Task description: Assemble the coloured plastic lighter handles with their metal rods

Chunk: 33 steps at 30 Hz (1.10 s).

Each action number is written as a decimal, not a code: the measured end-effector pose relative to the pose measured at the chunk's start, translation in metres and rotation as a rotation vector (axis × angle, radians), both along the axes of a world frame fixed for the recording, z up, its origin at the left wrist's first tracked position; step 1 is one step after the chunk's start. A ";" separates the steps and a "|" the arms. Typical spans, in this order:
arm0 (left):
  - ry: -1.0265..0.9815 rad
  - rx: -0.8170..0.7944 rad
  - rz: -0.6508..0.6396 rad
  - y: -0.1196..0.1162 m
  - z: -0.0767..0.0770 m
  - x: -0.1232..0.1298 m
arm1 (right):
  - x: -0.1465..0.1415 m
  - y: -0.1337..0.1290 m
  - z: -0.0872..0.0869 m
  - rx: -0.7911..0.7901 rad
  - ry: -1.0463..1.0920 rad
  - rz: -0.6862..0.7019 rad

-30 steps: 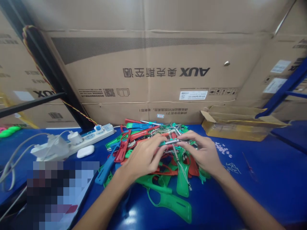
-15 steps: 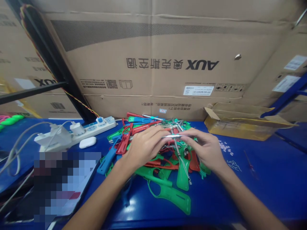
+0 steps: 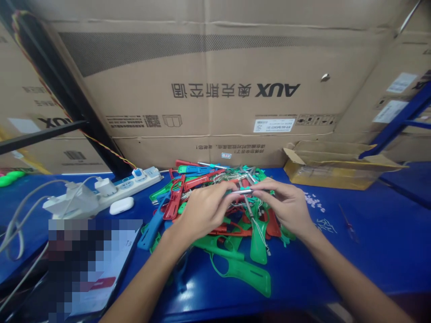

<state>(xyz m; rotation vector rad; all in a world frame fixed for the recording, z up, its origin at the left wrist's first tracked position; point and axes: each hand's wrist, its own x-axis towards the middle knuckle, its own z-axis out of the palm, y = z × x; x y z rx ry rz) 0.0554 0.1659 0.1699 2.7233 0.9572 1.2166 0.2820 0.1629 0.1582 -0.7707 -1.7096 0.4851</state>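
One slim silvery tube (image 3: 243,192) is pinched at its two ends: one end is gripped between the thumb and fingers of the left hand (image 3: 204,205), the other between the thumb and fingers of the right hand (image 3: 290,204). The tube is held about level above one heap of plastic pieces (image 3: 198,181); whether the heap is touched by it cannot be told.

Many red, green and blue pieces are piled in the heap, too overlapped to be counted. Two green handle-shaped pieces can be told apart at its near side: one front green piece (image 3: 251,274) is laid closest to the bench's front edge, and one rear green piece (image 3: 258,246) is set just behind it, with thin white wires (image 3: 261,231) strewn across it. At the left side, one blue piece (image 3: 151,231) is seen jutting out, near one red piece (image 3: 174,204).

To the right on the blue bench (image 3: 387,255), one open carton (image 3: 336,177), one scatter of small pale bits (image 3: 315,202), one loose cluster of thin strips (image 3: 326,226) and one slim screwdriver-like tool (image 3: 352,232) can be counted. To the left, one white power strip (image 3: 150,178), one rounded white case (image 3: 121,205) and one device with a pixelated screen (image 3: 101,264) are placed.
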 end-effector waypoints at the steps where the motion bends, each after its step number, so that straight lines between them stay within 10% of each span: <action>1: 0.012 -0.032 -0.003 -0.001 0.000 0.000 | 0.000 0.000 0.001 0.000 -0.005 0.008; 16: 0.085 -0.013 0.054 -0.005 0.003 -0.002 | -0.005 -0.006 0.004 0.143 -0.110 0.013; 33: -0.055 -0.057 -0.015 0.001 0.006 -0.010 | 0.008 0.011 -0.001 -0.105 -0.100 -0.037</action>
